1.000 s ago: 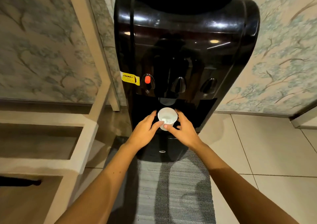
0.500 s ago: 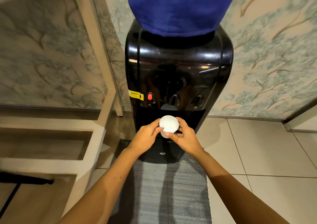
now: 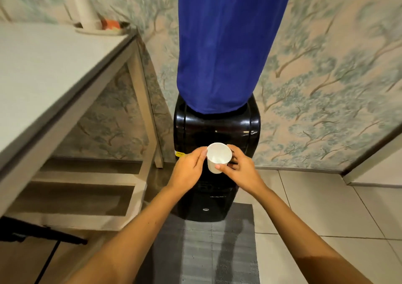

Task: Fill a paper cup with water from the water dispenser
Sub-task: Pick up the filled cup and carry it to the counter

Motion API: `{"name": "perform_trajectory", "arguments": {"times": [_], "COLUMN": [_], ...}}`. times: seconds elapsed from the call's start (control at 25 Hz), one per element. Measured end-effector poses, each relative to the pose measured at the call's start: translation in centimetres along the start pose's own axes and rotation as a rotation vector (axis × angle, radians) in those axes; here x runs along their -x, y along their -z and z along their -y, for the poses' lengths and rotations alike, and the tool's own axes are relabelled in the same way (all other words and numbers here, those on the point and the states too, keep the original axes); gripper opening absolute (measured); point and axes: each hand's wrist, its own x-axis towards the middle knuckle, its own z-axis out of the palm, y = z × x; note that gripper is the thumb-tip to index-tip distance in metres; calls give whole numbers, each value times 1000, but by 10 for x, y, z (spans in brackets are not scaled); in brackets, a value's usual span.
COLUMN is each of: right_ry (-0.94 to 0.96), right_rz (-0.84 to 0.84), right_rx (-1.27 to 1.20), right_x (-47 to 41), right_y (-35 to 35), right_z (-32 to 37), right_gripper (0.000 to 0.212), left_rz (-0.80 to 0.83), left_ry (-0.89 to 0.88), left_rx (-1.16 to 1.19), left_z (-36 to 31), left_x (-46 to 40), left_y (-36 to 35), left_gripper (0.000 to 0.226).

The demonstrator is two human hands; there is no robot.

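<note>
A white paper cup (image 3: 217, 158) is held upright in front of the black water dispenser (image 3: 215, 129), above its tap recess. My left hand (image 3: 188, 169) touches the cup's left side with its fingertips. My right hand (image 3: 240, 170) grips it from the right, thumb on the front wall. A bottle under a blue cloth cover (image 3: 224, 44) stands on top of the dispenser. The taps are hidden behind the cup and hands. Whether water is in the cup I cannot tell.
A pale table (image 3: 50, 70) stands to the left, its leg (image 3: 145, 114) close to the dispenser, with a stack of white cups (image 3: 86, 12) on a plate at the back. A grey mat (image 3: 208, 246) lies on the tiled floor. Wallpapered walls close in behind.
The view has risen and pulled back; the dispenser now looks smaller and the blue-covered bottle fills the top. Both hands have lifted the cup up away from the tap recess.
</note>
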Motion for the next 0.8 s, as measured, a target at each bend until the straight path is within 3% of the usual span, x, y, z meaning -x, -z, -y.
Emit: {"name": "perform_trajectory", "arguments": {"times": [0.48, 0.8], "right_ry": [255, 354], "right_rz": [-116, -76], "right_rx": [101, 85], "right_x": [-23, -23], "right_y": [98, 96], "right_z": [217, 306], "right_gripper": [63, 57], "left_rz": [-78, -21], "left_ry": [-261, -236], "left_rx": [102, 219], "left_z": [-184, -233], "left_x": [-59, -60], "left_y": [132, 211], "left_gripper": [40, 33]}}
